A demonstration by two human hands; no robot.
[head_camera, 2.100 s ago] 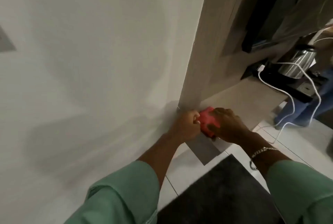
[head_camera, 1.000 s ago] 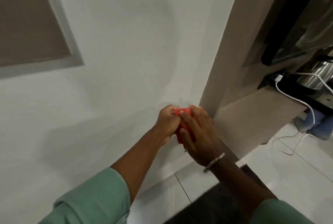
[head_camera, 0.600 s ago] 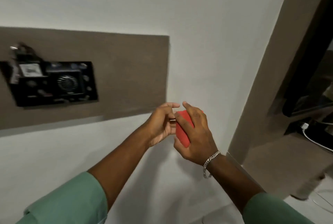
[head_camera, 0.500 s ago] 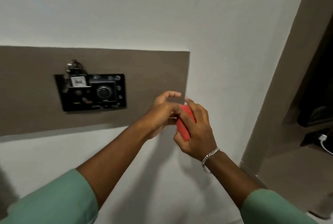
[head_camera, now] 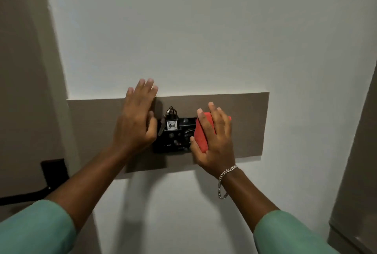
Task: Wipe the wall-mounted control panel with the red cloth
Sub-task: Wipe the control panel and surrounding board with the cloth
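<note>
A black control panel with small knobs and a round speaker grille is mounted on a brown board on the white wall. A key tag marked 406 hangs at its top left. My right hand presses a folded red cloth against the panel's right side and hides that part. My left hand lies flat on the board just left of the panel, fingers spread, holding nothing.
A dark wall plate with a black cable sits low on the left, on a beige surface. A beige door frame or cabinet edge runs down the right side. White wall surrounds the board.
My view swung from the floor corner up to the panel. Both hands came apart: the right carried the cloth onto the panel, the left let go and went flat beside it.
</note>
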